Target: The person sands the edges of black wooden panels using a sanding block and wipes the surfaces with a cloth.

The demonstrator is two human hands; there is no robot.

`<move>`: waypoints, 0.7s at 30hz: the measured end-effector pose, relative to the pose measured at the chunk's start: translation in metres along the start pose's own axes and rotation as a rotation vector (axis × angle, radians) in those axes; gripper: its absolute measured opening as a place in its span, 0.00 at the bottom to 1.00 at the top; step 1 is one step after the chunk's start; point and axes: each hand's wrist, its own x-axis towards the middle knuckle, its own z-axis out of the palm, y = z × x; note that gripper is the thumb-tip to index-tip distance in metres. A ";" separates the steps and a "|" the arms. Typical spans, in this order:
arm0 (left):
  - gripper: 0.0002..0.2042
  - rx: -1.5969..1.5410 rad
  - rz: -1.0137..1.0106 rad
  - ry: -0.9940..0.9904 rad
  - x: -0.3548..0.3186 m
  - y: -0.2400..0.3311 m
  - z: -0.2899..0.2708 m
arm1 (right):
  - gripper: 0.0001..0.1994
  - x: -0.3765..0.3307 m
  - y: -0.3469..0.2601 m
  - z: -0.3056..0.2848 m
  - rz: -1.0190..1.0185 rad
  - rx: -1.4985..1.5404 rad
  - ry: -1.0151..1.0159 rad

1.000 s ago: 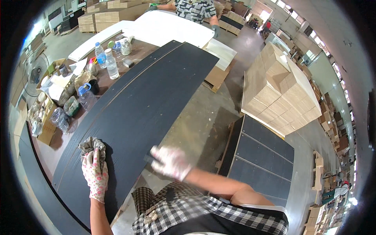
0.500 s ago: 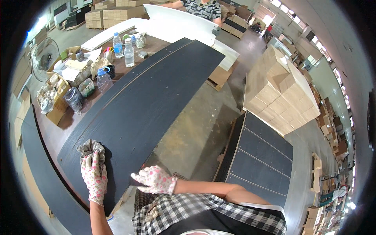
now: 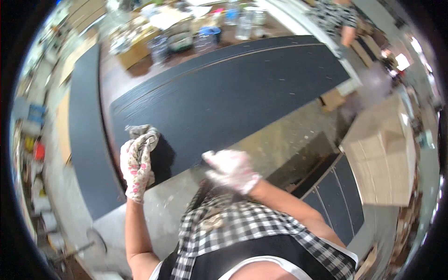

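A long dark panel (image 3: 224, 88) with a groove along its far side stretches across the table. Gathered in my left hand (image 3: 137, 170) is a crumpled grey rag (image 3: 143, 134), at the panel's near left end. A patterned glove covers that hand, its fingers wrapped round the cloth. My right hand (image 3: 233, 171), also gloved, is by the panel's near edge in front of my checked apron (image 3: 228, 221). Its fingers are curled and smeared by motion. Something dark shows at their tips, too blurred to name.
Another dark panel (image 3: 86, 135) stands along the left. Behind the work are a cardboard box (image 3: 135, 55) of odds and ends and several bottles (image 3: 243, 25). At right are stacked cartons (image 3: 380, 151) and dark boards (image 3: 333, 196). A co-worker's arm (image 3: 347, 35) shows at the far right.
My view has swung left, so the table and panel appear turned. The left hand still grips the rag, now by the panel's near left end. My right hand is moving and blurred.
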 end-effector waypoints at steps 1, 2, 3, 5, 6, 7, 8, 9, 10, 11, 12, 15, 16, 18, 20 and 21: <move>0.08 -0.151 -0.057 0.049 -0.009 0.002 -0.013 | 0.23 -0.005 0.009 -0.005 0.017 -0.039 -0.009; 0.07 -0.276 -0.241 0.066 -0.022 0.000 -0.032 | 0.24 -0.007 0.013 -0.012 0.079 -0.056 -0.021; 0.08 -0.401 -0.425 0.098 -0.038 -0.004 -0.051 | 0.22 -0.008 0.016 -0.009 0.081 -0.064 -0.010; 0.16 -0.566 -0.495 0.181 -0.068 -0.007 -0.077 | 0.24 -0.002 0.013 0.005 -0.007 0.003 0.053; 0.18 -0.617 -0.442 0.157 -0.085 -0.013 -0.083 | 0.24 0.004 0.007 0.014 -0.049 0.019 0.019; 0.20 -0.665 -0.384 0.133 -0.101 -0.018 -0.090 | 0.24 0.014 -0.006 0.022 -0.091 0.035 -0.011; 0.22 -0.710 -0.373 -0.021 -0.107 -0.009 -0.099 | 0.24 0.024 -0.021 0.030 -0.142 0.029 -0.014; 0.20 -0.730 -0.415 -0.123 -0.119 -0.009 -0.102 | 0.24 0.036 -0.037 0.035 -0.177 0.003 -0.093; 0.18 -0.655 -0.518 -0.175 -0.131 -0.008 -0.103 | 0.24 0.047 -0.053 0.044 -0.225 0.063 -0.105; 0.17 -0.584 -0.620 -0.227 -0.142 -0.008 -0.100 | 0.24 0.057 -0.065 0.053 -0.272 0.119 -0.118; 0.15 -0.504 -0.675 -0.296 -0.152 -0.012 -0.092 | 0.24 0.061 -0.070 0.064 -0.335 0.125 -0.103; 0.13 -0.444 -0.898 -0.429 -0.167 -0.007 -0.079 | 0.25 0.070 -0.074 0.055 -0.314 0.044 -0.267; 0.12 -0.492 -0.828 -0.420 -0.172 -0.008 -0.075 | 0.25 0.067 -0.067 0.050 -0.290 0.075 -0.267; 0.12 -0.594 -0.792 -0.384 -0.186 -0.015 -0.059 | 0.25 0.069 -0.063 0.053 -0.350 0.064 -0.211; 0.12 -0.587 -0.810 -0.404 -0.188 -0.015 -0.042 | 0.25 0.076 -0.080 0.061 -0.382 0.076 -0.232; 0.12 -0.510 -0.615 -0.372 -0.196 -0.022 -0.030 | 0.25 0.087 -0.096 0.070 -0.399 0.096 -0.272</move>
